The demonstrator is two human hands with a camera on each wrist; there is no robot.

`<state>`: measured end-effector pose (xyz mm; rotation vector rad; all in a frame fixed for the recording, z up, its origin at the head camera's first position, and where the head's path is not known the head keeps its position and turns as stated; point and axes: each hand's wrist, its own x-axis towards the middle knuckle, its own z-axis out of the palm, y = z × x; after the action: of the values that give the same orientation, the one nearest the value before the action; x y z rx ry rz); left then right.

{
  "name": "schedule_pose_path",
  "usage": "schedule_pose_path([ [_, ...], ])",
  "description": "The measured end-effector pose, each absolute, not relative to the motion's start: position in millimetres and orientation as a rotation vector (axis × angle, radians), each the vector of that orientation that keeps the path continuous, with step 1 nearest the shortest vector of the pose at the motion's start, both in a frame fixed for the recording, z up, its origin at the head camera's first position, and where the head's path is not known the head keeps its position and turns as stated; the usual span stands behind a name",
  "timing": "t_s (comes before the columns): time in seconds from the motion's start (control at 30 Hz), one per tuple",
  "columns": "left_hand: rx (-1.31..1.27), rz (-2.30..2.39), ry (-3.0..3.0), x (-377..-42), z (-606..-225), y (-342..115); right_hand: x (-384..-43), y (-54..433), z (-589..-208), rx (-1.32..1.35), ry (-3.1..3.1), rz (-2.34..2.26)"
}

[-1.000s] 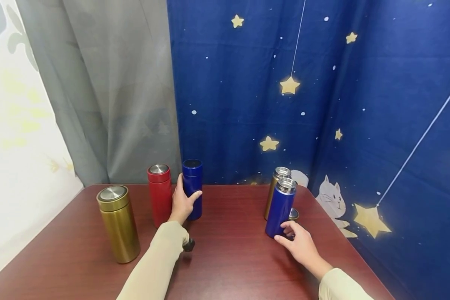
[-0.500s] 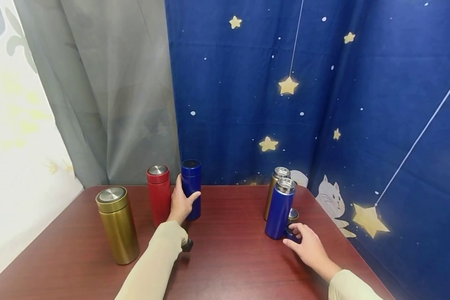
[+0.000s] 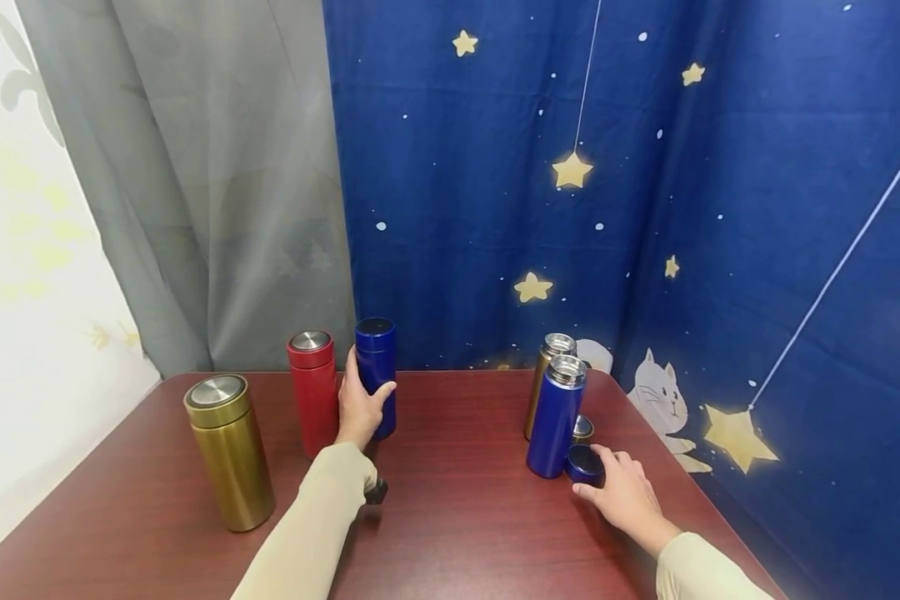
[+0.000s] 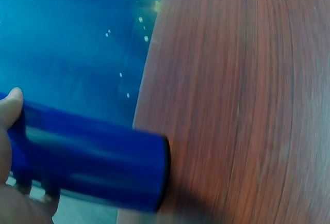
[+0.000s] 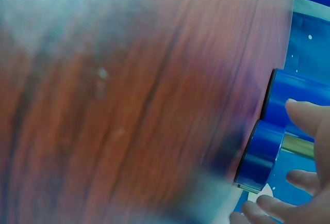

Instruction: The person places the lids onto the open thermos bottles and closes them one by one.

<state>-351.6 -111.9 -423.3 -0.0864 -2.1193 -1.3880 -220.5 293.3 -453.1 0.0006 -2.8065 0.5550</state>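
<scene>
My left hand point(image 3: 358, 410) grips a lidded blue thermos flask point(image 3: 378, 354), thumb on its near side; the left wrist view shows its lower body point(image 4: 103, 157) upright at the table's far edge. Beside that hand stands a lidded red flask point(image 3: 313, 408). On the right, a blue flask point(image 3: 555, 429) stands without its lid, its steel mouth bare. A blue lid point(image 3: 586, 467) rests on the table against its base. My right hand point(image 3: 630, 497) is beside this lid, fingers spread; in the right wrist view thumb and fingers stand apart around the lid point(image 5: 256, 154).
Behind the lidless blue flask is a gold flask point(image 3: 537, 400), also uncapped and partly hidden, with a gold-rimmed lid point(image 3: 582, 428) next to it. A lidded gold flask point(image 3: 232, 467) stands at the left. Curtains point(image 3: 450, 192) hang behind the reddish wooden table point(image 3: 465, 500).
My right hand has moved right from the lidless blue flask to the blue lid, then drawn slightly away with fingers loosened, baring the lid. The left hand stays on its flask.
</scene>
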Motion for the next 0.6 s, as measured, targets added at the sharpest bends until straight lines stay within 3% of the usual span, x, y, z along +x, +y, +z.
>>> schedule_pose_path([
  [0.6, 0.106, -1.457, -2.073, -339, -430, -102, -239, 290, -455, 0.063, -2.893, 0.564],
])
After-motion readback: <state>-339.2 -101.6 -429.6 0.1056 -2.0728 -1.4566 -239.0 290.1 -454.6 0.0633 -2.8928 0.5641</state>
